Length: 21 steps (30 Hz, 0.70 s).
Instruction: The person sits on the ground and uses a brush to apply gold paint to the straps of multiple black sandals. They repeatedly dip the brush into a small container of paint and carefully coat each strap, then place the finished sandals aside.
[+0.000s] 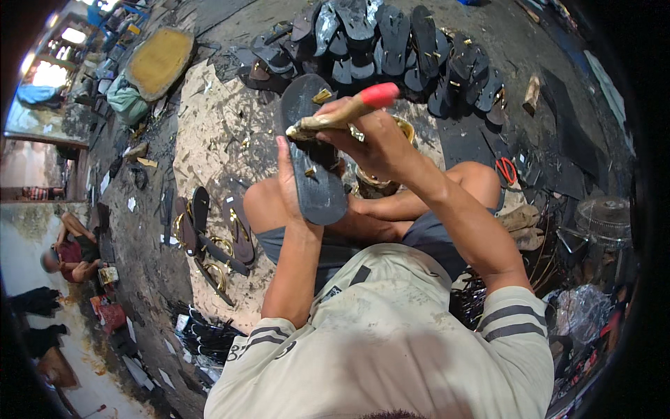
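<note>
A dark sandal sole with gold-coloured strap pieces (321,192) is held upright in my left hand (289,174), its fingers largely hidden behind the sole. My right hand (359,133) grips a brush-like tool (345,115) with a red-ended handle and a crusted, pale end. That end lies over the middle of the sole; whether it touches the surface I cannot tell. Behind my right wrist stands a yellowish, crusted pot (377,185), partly hidden by my arm.
Many dark sandals (394,42) lie in a row at the far side. More sandals (237,220) and gold-trimmed straps (222,269) lie left of my knee on a stained board (209,140). Red-handled scissors (506,171) and a fan (604,220) are at right. Another person (73,248) sits far left.
</note>
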Each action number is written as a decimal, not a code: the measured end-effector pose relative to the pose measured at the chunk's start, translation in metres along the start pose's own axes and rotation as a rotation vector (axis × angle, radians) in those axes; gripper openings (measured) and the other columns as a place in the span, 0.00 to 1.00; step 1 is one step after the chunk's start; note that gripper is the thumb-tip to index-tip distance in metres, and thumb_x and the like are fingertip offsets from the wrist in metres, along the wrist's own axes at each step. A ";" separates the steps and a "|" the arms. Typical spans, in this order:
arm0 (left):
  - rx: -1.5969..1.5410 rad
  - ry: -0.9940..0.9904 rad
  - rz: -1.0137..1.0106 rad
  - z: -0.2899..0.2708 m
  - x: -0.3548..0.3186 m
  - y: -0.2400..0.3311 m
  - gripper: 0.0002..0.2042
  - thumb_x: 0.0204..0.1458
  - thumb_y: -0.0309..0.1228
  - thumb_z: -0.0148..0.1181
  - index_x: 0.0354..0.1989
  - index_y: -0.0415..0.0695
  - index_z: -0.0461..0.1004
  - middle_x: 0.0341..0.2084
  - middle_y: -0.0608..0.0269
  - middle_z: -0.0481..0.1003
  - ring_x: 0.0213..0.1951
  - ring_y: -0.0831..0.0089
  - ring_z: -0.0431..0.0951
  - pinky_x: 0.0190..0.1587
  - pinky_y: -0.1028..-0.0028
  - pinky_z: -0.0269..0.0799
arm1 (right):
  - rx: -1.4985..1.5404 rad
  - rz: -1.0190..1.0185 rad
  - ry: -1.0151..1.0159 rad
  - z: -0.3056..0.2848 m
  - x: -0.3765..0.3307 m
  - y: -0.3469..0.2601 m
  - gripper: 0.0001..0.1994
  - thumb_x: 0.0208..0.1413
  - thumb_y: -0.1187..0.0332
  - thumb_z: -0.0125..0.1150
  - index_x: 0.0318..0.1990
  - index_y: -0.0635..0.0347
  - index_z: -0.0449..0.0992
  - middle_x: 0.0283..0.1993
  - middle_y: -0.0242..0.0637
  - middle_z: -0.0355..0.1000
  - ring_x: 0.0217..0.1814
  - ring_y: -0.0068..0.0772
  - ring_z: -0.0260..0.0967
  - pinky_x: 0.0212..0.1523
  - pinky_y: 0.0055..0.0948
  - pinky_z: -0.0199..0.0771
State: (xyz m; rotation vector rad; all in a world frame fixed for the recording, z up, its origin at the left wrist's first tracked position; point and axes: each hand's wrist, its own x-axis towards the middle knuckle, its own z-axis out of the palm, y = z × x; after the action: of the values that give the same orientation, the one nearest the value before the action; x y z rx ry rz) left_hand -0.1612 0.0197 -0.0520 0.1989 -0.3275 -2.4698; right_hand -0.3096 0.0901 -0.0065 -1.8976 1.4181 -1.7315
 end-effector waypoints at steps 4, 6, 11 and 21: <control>0.167 -0.035 0.020 0.010 0.012 0.029 0.29 0.63 0.57 0.42 0.52 0.42 0.71 0.39 0.57 0.78 0.34 0.66 0.81 0.34 0.68 0.81 | 0.041 -0.013 -0.017 0.020 -0.047 -0.013 0.11 0.54 0.69 0.66 0.45 0.54 0.78 0.41 0.39 0.76 0.44 0.43 0.75 0.44 0.37 0.73; 0.155 0.131 0.113 0.014 0.013 0.012 0.28 0.63 0.56 0.42 0.52 0.41 0.70 0.40 0.57 0.78 0.34 0.66 0.81 0.35 0.68 0.81 | -0.009 0.203 0.009 0.013 -0.030 0.006 0.12 0.53 0.69 0.67 0.46 0.53 0.78 0.42 0.38 0.76 0.45 0.43 0.75 0.44 0.36 0.74; 0.124 0.335 0.203 0.042 0.021 0.024 0.28 0.63 0.55 0.42 0.53 0.41 0.70 0.37 0.56 0.79 0.32 0.65 0.81 0.34 0.65 0.82 | 0.323 0.200 0.131 0.032 -0.018 -0.001 0.12 0.56 0.74 0.64 0.47 0.61 0.75 0.45 0.41 0.74 0.48 0.37 0.74 0.46 0.33 0.74; 0.646 0.328 0.265 -0.080 0.074 0.185 0.30 0.62 0.57 0.43 0.51 0.38 0.73 0.37 0.56 0.80 0.36 0.66 0.81 0.41 0.66 0.78 | 0.629 0.460 0.647 -0.049 -0.012 0.002 0.12 0.65 0.65 0.55 0.50 0.62 0.74 0.46 0.31 0.75 0.45 0.20 0.72 0.47 0.22 0.74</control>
State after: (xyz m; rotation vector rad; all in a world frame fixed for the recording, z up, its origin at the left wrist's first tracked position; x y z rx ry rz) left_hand -0.0956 -0.1828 -0.0810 0.7638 -0.9322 -1.9564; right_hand -0.3513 0.1187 -0.0015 -0.6581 1.1272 -2.2551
